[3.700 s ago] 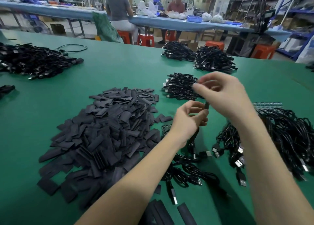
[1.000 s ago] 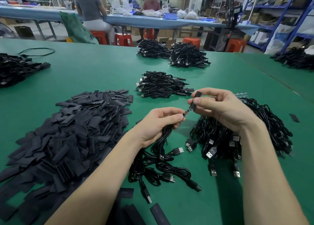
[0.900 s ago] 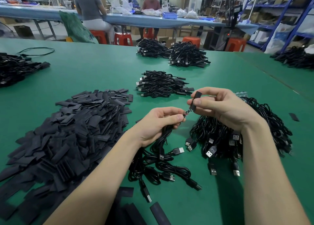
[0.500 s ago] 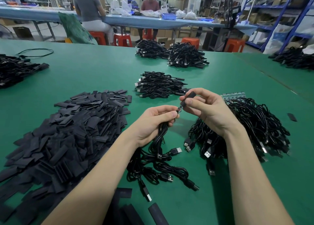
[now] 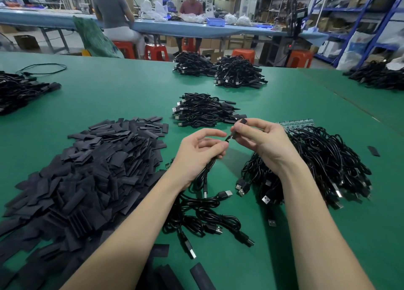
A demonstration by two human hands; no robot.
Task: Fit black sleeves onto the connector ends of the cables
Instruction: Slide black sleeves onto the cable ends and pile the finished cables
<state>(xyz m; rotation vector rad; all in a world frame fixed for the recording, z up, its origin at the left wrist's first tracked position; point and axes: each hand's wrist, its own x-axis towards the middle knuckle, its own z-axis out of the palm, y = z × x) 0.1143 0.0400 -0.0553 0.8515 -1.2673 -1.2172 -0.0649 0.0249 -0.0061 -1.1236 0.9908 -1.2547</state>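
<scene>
My right hand pinches a short black sleeve above the green table. My left hand pinches the thin black cable just behind its small connector end, which meets the sleeve's lower opening. The cable hangs from my left hand down to a loose tangle of USB cables. A big heap of flat black sleeves lies to the left.
A pile of cables lies under my right wrist, with a green circuit strip behind it. Bundled cables sit beyond my hands, more bundles farther back and at far left. Two people sit at a blue bench.
The hands stayed close together, the sleeve held at the connector end. My left index finger has lifted and spread away from the cable.
</scene>
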